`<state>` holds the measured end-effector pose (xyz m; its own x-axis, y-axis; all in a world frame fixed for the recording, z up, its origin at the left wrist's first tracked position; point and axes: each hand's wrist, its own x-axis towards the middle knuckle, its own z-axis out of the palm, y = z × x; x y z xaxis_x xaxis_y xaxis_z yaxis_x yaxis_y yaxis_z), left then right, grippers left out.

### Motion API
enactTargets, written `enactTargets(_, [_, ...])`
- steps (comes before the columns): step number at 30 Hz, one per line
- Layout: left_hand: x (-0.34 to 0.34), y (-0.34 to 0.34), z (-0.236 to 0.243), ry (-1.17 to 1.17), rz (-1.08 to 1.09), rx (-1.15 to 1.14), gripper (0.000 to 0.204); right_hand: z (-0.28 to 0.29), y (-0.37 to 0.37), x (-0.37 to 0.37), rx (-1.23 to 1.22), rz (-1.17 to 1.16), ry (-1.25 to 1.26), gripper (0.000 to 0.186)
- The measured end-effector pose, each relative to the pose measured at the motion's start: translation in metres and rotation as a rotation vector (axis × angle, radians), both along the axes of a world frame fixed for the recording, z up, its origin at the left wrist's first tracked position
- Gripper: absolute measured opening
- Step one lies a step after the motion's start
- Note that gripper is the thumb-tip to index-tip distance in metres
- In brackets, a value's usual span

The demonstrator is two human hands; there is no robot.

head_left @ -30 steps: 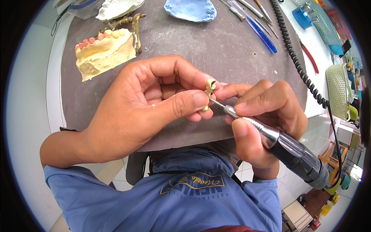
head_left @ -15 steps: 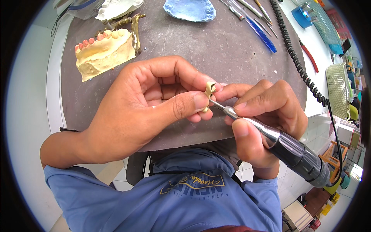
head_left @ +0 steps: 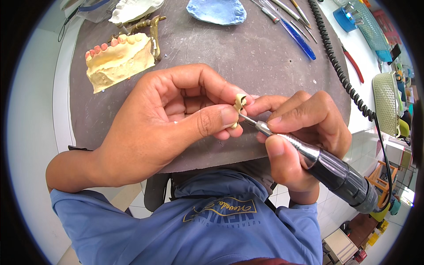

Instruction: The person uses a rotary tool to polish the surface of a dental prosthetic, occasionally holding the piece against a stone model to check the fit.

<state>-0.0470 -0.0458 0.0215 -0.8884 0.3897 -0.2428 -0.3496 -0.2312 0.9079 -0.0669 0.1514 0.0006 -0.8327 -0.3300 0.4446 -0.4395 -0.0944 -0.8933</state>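
Between thumb and fingertips, my left hand (head_left: 163, 121) pinches a small pale-yellow dental bridge (head_left: 240, 100), whose hollow, dark-edged underside partly shows. The thumb and fingers cover its middle. My right hand (head_left: 309, 128) grips a black and silver rotary handpiece (head_left: 324, 165) like a pen. Its thin metal tip reaches the dental bridge from the right, at or very close to its surface. One right fingertip rests near the left fingers beside the bridge. A yellow plaster dental model (head_left: 117, 62) with reddish tooth stumps lies beyond my left hand.
A brass articulator (head_left: 154, 37) and a white cast (head_left: 134, 9) are behind the yellow model. A blue mould (head_left: 216, 11) lies far centre. A blue-handled knife (head_left: 298, 40) and slim tools lie far right. The handpiece's coiled cord (head_left: 338, 57) runs along the right, near red-handled pliers (head_left: 353, 65).
The dental bridge has tilted very slightly in my left fingertips. Both hands and the handpiece otherwise stay in place.
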Motion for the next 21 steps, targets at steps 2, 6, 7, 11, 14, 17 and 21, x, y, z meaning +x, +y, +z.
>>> enactTargets(2, [0.0001, 0.0005, -0.0004, 0.008, 0.0, 0.002, 0.013, -0.0006, 0.0005, -0.0002, 0.002, -0.001, 0.0, 0.019])
enactTargets(6, [-0.0001, 0.0006, 0.0019, -0.015, 0.012, 0.001, 0.012, -0.0018, 0.0004, -0.0012, -0.012, 0.023, 0.033, 0.021])
enactTargets(7, [-0.0007, 0.0005, 0.0027, -0.031, 0.012, -0.002, 0.012, -0.0015, 0.0002, -0.0009, -0.02, 0.027, 0.039, 0.022])
enactTargets(11, [-0.0007, 0.0007, 0.0023, -0.044, 0.018, 0.018, 0.012, 0.0011, -0.0015, 0.0014, -0.012, -0.002, -0.01, 0.023])
enactTargets(14, [0.0001, 0.0013, 0.0029, -0.047, 0.026, 0.017, 0.012, 0.0002, -0.0019, 0.0003, -0.018, 0.004, -0.017, 0.022])
enactTargets(17, [0.0002, 0.0013, 0.0028, -0.036, 0.022, 0.011, 0.012, -0.0017, -0.001, -0.0015, -0.013, 0.021, 0.046, 0.02])
enactTargets(21, [-0.0002, 0.0004, 0.0016, -0.026, 0.01, 0.004, 0.012, 0.0, -0.001, 0.0008, -0.004, 0.008, 0.001, 0.018])
